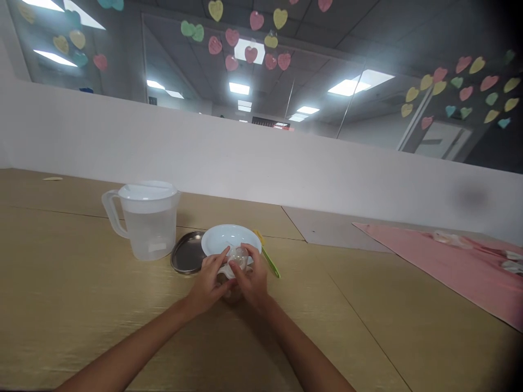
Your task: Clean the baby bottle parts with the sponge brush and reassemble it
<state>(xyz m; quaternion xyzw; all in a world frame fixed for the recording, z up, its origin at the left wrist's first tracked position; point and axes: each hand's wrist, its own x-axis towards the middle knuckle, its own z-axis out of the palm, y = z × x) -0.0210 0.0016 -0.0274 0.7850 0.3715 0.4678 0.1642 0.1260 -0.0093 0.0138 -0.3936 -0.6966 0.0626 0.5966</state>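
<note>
Two bare hands, the left hand (207,280) and the right hand (252,275), closed narrowly around one clear container (237,259), with brownish contents dimly visible low down, partly hidden by the fingers. Position: over the table, at the near edge of a white plate (227,236).

Risks: a slip on the smooth clear wall from a weak grip, with a drop onto the plate rim and possible spillage. Also possible, a sideways knock against the steel dish (187,252) just left of the plate, or against the green-handled spatula (270,261) just right of it. Farther left, a lidded plastic pitcher (149,226) holding clear liquid, exposed to an elbow swing.

Surface: a wood-toned table (85,310), with a pink sheet (453,267) at right. Room: a white partition (204,152), paper hearts (256,20) on glass beyond, and ceiling panel lights (347,87).
</note>
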